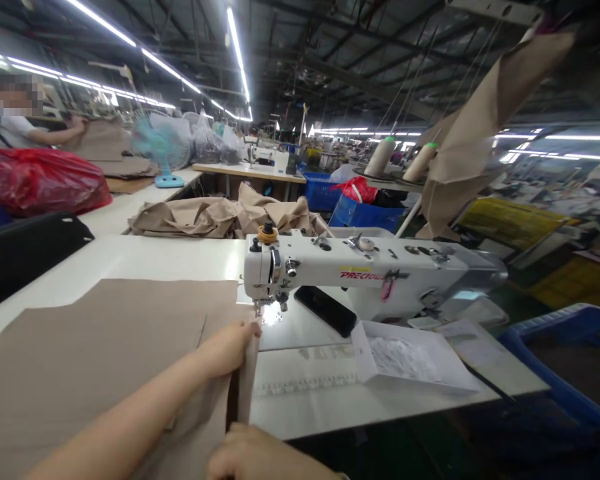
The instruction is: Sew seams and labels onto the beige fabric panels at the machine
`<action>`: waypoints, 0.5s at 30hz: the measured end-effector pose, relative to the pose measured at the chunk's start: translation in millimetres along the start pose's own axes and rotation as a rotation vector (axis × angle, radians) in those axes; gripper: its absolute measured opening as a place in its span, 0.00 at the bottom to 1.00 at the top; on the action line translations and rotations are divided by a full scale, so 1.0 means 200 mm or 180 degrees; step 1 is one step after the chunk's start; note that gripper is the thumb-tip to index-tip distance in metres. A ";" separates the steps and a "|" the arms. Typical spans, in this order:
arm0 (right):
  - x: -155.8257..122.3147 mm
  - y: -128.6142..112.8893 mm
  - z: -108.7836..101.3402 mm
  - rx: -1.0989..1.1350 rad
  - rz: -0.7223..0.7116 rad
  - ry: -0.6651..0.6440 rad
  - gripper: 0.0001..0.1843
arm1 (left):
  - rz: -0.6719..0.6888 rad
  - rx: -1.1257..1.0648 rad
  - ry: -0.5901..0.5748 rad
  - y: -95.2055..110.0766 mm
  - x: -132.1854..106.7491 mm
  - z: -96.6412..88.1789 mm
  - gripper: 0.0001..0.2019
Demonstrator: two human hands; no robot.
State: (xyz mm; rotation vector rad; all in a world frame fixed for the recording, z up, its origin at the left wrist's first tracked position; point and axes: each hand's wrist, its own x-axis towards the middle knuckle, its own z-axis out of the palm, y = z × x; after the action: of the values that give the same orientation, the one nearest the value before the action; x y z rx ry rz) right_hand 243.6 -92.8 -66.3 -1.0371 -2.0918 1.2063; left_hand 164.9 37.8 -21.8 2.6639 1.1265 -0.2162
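A white industrial sewing machine (360, 270) with a red "PRECIOU" label stands on the white worktable (130, 257). A large tan fabric panel (95, 380) lies flat on the table, its folded edge running up to the machine's needle and presser foot (265, 310). My left hand (227, 348) presses on that edge just beside the presser foot. My right hand (250, 455) sits lower on the same edge, partly cut off by the bottom of the picture. Its fingers are hard to make out.
A black phone (326, 310) and a white tray of white pieces (405, 360) lie right of the needle. A blue crate (565, 353) stands at the right. Crumpled tan cloth (220, 213) lies behind the machine. A co-worker (10, 113) works at the far left.
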 end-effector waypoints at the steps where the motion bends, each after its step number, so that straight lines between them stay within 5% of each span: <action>1: -0.02 0.01 -0.04 0.0175 0.0243 0.0254 0.06 | -0.0029 0.0089 0.0006 -0.01 0.02 -0.01 0.20; 4: -0.06 0.09 -0.14 0.0991 0.1185 0.0793 0.04 | -0.0096 0.0409 0.0118 -0.01 0.05 0.00 0.15; 7: -0.04 0.17 -0.22 0.1783 0.1813 0.0463 0.06 | 0.0150 0.0632 0.0172 0.00 0.06 0.00 0.15; 10: -0.01 0.19 -0.33 0.1629 0.2158 0.0583 0.06 | 0.0339 0.0747 0.0076 -0.03 0.05 0.00 0.14; 15: 0.10 0.25 -0.52 0.1206 0.2438 0.1056 0.10 | 0.0186 0.0913 -0.0045 -0.05 0.07 -0.03 0.30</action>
State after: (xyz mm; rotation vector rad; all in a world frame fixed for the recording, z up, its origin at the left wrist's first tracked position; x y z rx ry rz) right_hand 326.4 -10.0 -58.4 -1.7678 -1.1597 1.5513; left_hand 167.6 55.5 -21.2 2.9333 1.0832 -0.4140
